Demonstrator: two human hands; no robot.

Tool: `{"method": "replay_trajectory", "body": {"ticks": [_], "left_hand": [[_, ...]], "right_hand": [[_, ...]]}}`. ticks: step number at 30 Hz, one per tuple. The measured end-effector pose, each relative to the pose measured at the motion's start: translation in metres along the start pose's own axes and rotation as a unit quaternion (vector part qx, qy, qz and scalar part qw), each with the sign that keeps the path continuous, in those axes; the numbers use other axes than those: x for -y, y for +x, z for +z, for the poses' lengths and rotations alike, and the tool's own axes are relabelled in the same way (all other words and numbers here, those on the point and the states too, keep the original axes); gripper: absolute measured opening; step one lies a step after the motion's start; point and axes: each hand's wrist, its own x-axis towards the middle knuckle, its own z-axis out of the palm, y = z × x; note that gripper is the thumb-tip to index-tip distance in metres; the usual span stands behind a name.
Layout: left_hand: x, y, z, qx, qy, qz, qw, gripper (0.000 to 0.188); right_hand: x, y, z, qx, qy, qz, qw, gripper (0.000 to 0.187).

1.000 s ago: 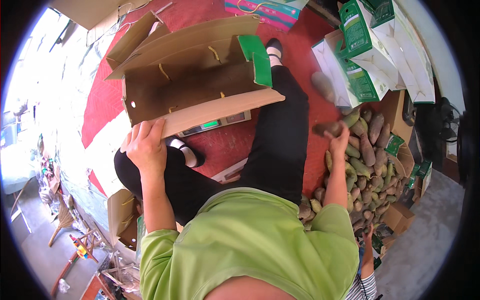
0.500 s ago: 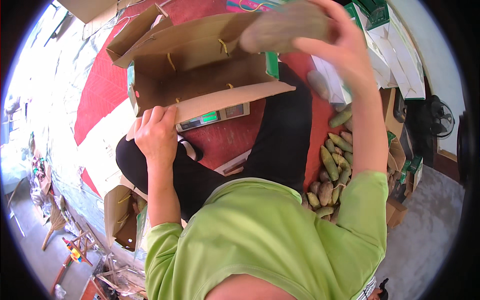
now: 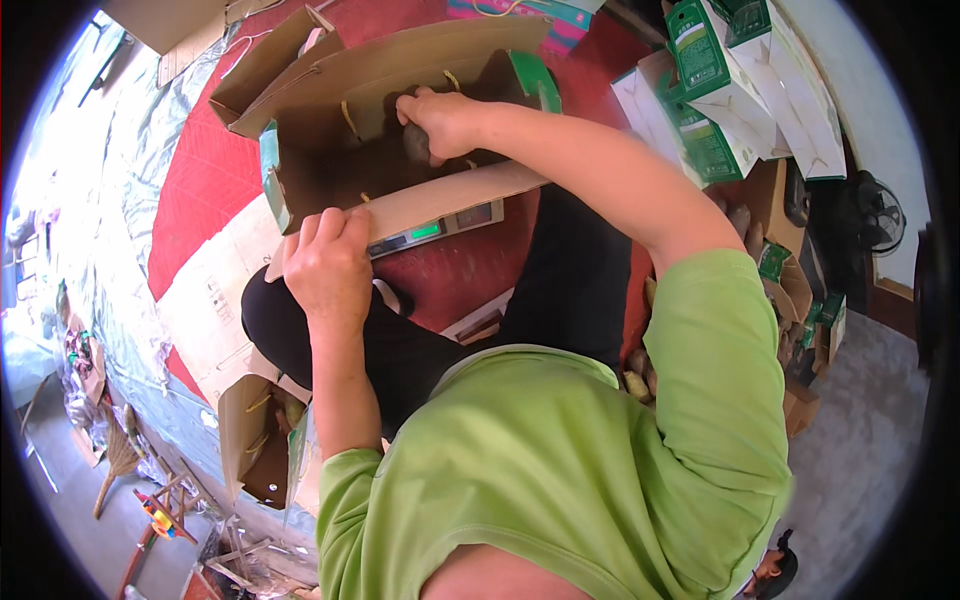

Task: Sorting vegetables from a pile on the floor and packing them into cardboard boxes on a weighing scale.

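One person (image 3: pixel 560 460) in a green shirt sits with the left hand (image 3: pixel 327 262) closed on the near flap (image 3: pixel 450 203) of an open cardboard box (image 3: pixel 375 110), a digital scale (image 3: pixel 428 231) showing just below. Inside the box, the right hand (image 3: pixel 432 128) curls around a brown tuber (image 3: pixel 416 145). Farther off, white-and-green cartons (image 3: pixel 790 95) cluster at right, near a pink-and-blue box (image 3: pixel 566 27) on the red floor covering (image 3: pixel 210 215).

Grey floor (image 3: pixel 865 410), pale wall (image 3: pixel 862 100), perhaps daylight (image 3: pixel 110 150)
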Motion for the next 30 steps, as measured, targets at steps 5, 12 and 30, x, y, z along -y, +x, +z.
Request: {"method": "replay_trajectory", "body": {"ticks": [5,12,30], "left_hand": [[0.001,0.002,0.001,0.010,-0.012,0.006,1.000,0.012],[-0.005,-0.002,-0.001,0.042,0.019,-0.010,0.999,0.018],[-0.008,-0.002,0.008,0.062,0.036,-0.016,0.997,0.027]], "right_hand": [[-0.010,-0.004,-0.006,0.106,-0.056,0.045,0.992,0.044],[-0.004,-0.093,-0.067,-0.208,0.277,-0.057,0.936,0.027],[-0.166,-0.349,0.338,-0.107,0.241,0.551,0.792,0.052]]}}
